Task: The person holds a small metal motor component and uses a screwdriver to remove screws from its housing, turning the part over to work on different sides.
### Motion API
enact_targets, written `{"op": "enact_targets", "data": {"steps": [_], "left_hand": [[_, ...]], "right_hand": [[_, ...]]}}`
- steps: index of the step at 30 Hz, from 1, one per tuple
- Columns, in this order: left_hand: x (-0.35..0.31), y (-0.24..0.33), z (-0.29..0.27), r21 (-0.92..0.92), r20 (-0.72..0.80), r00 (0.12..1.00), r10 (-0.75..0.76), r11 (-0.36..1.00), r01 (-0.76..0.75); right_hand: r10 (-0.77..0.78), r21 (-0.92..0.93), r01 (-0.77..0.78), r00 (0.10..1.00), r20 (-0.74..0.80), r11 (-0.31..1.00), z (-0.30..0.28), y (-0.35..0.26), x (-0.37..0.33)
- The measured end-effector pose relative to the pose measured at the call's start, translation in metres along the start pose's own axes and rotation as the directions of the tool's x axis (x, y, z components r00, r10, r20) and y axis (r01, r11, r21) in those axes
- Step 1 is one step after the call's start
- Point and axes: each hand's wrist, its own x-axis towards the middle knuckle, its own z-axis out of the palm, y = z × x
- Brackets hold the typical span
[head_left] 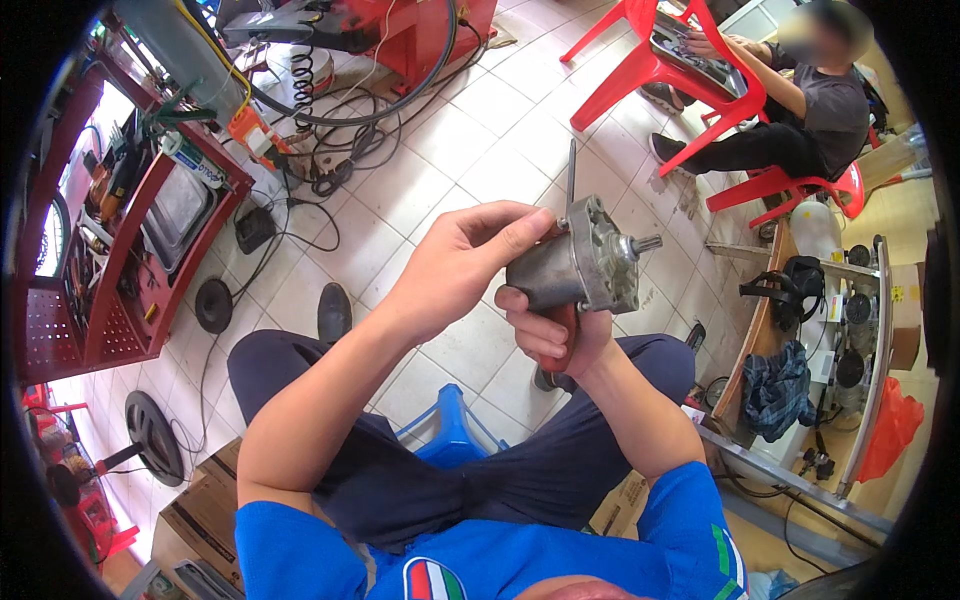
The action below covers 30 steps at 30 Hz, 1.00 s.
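Observation:
In front of my chest, a small cylindrical metal motor (541, 274) is held tilted, its cast flange and toothed shaft pointing right. My left hand (455, 262) is closed on it from the left, thumb along the upper side of the casing; some fingers are hidden behind. From below, my right hand (588, 345) wraps round the red handle of a screwdriver (561, 340), and one fingertip touches the casing's underside. The screwdriver's dark shaft rises beyond the motor, its middle hidden by it.
A blue stool (452, 425) stands between my legs. To the left is a red tool cart (150, 250) with hand tools; cables (345, 140) cross the tiled floor. A person (825, 110) sits far right by red plastic chairs (665, 75). A shelf (770, 340) with parts stands at right.

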Motion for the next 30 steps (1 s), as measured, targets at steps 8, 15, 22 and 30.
{"op": "enact_targets", "data": {"steps": [8,15,22,30], "left_hand": [[0.002,-0.002,0.003,-0.129,0.006,0.998,-0.058,0.99,0.058],[0.005,-0.006,0.002,-0.157,0.028,0.999,-0.039,0.987,0.043],[0.006,-0.005,0.002,-0.193,0.035,0.996,-0.078,0.978,0.083],[0.002,-0.002,0.008,-0.207,0.013,1.0,-0.017,0.978,0.019]], "right_hand": [[-0.004,0.034,0.003,1.0,0.01,0.999,0.003,0.0,-0.001],[-0.004,0.056,0.003,1.0,0.023,0.998,-0.004,0.001,-0.003],[-0.022,0.102,0.019,1.0,0.02,0.995,-0.002,0.001,-0.003],[0.011,0.068,-0.012,1.0,0.018,0.998,-0.001,0.001,-0.001]]}}
